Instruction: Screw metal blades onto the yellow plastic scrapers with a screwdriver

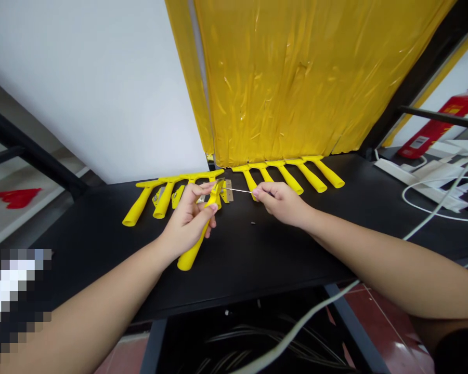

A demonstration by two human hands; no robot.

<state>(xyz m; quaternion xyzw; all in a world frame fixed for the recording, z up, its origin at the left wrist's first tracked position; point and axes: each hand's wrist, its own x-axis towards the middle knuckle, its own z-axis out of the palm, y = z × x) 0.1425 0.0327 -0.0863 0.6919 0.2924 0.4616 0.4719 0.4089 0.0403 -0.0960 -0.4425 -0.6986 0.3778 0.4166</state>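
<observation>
My left hand (193,210) is closed around a yellow T-shaped handle (193,250), tilted with its hollow round end toward me. In my right hand (283,201) is a thin-shafted screwdriver (237,190); its grip is mostly hidden by my fingers. The shaft points left, its tip at the head of the held handle. Whether the tip sits in a screw is too small to tell. Behind my left hand lies a metal plate with a yellow part (229,191). A tiny screw-like piece (253,223) rests on the black tabletop (242,270).
Several more yellow T-shaped handles (314,177) lie in a row along the back, some with small yellow-and-metal parts (177,197) between them. At right are a white power strip (421,182), white cables (444,200) and a red package (439,127). A cable crosses the front edge.
</observation>
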